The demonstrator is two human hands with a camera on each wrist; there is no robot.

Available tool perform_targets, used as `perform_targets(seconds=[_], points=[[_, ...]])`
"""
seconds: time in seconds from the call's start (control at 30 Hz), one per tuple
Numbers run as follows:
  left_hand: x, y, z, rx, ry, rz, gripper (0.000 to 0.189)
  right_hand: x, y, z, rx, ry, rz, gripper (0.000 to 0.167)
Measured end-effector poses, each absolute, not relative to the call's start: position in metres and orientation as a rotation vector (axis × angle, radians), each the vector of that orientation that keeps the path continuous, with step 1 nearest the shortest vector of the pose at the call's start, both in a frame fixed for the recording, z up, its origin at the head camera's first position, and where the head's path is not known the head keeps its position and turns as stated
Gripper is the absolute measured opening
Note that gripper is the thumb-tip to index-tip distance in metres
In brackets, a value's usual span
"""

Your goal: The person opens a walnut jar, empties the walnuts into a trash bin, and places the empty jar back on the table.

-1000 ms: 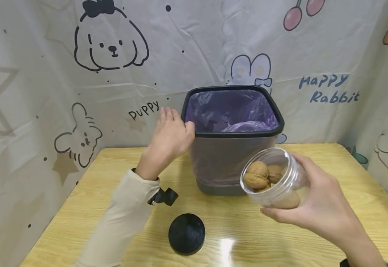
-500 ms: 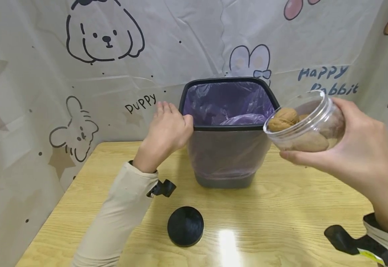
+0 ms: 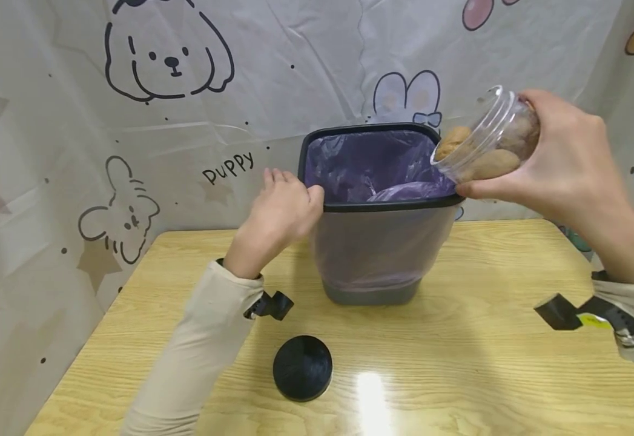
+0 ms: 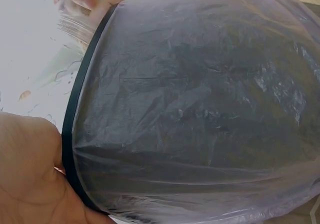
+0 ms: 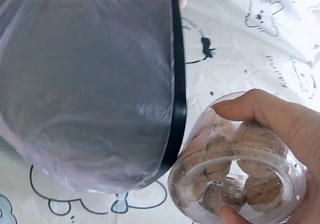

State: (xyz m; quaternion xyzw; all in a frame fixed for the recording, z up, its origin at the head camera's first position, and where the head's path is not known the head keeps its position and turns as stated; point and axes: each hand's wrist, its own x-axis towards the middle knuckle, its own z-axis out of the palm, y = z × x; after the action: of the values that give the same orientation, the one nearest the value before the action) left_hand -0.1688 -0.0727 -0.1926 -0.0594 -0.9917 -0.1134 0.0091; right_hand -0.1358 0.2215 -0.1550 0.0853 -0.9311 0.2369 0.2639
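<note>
My right hand (image 3: 567, 145) grips a clear plastic jar (image 3: 504, 133) with several walnuts (image 3: 453, 142) in it. The jar is tilted, its mouth down and left over the right corner of the trash can's rim. In the right wrist view, the walnuts show through the base of the jar (image 5: 237, 184). The trash can (image 3: 384, 248) is grey with a black rim and a purple bag lining (image 3: 371, 160). At its left side my left hand (image 3: 286, 209) holds the rim; the left wrist view shows the thumb and palm (image 4: 30, 169) against it.
A round black lid (image 3: 303, 368) lies on the wooden table (image 3: 458, 363) in front of the trash can. Behind stands a pale curtain (image 3: 295, 79) with cartoon drawings. Black straps with small camera mounts (image 3: 559, 312) sit on both wrists.
My right hand has carried the jar up and right, then tipped it toward the trash can's rim. The left hand has stayed at the rim. The view has shifted slightly.
</note>
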Motion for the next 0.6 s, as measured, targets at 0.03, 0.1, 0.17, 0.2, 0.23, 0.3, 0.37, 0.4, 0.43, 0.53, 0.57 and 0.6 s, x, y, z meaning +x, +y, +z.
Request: perform_targets(seconds=[0.03,0.1,0.17,0.2,0.23,0.3,0.37,0.4,0.43,0.53,0.57,0.6], points=[[-0.17,-0.073,-0.192,-0.196,-3.104,-0.344,0.069,-0.14,0.221,-0.154,0.241,-2.52,0.637,0.104],[-0.17,-0.074,-0.19,-0.209,-3.117,-0.335,0.068,-0.146,0.221,-0.153,0.255,-2.524,0.632,0.105],[-0.171,-0.074,-0.19,-0.209,-3.124,-0.335,0.069,-0.152,0.221,-0.153,0.274,-2.514,0.62,0.105],[-0.171,-0.074,-0.19,-0.209,-3.126,-0.333,0.069,-0.155,0.221,-0.153,0.281,-2.509,0.61,0.104],[-0.171,-0.074,-0.19,-0.21,-3.128,-0.336,0.069,-0.157,0.222,-0.154,0.287,-2.506,0.601,0.104],[-0.171,-0.074,-0.19,-0.205,-3.129,-0.339,0.069,-0.162,0.222,-0.154,0.293,-2.506,0.58,0.105],[-0.171,-0.074,-0.189,-0.195,-3.128,-0.336,0.069,-0.166,0.222,-0.154,0.3,-2.515,0.555,0.107],[-0.17,-0.074,-0.189,-0.191,-3.127,-0.335,0.069,-0.168,0.222,-0.154,0.299,-2.522,0.541,0.109],[-0.17,-0.074,-0.189,-0.185,-3.126,-0.34,0.069,-0.17,0.223,-0.154,0.302,-2.527,0.529,0.11],[-0.171,-0.074,-0.189,-0.178,-3.126,-0.342,0.069,-0.173,0.224,-0.153,0.319,-2.537,0.507,0.112],[-0.171,-0.074,-0.189,-0.175,-3.129,-0.34,0.069,-0.173,0.224,-0.153,0.329,-2.541,0.501,0.112],[-0.17,-0.074,-0.189,-0.171,-3.131,-0.341,0.069,-0.174,0.224,-0.153,0.341,-2.542,0.496,0.112]])
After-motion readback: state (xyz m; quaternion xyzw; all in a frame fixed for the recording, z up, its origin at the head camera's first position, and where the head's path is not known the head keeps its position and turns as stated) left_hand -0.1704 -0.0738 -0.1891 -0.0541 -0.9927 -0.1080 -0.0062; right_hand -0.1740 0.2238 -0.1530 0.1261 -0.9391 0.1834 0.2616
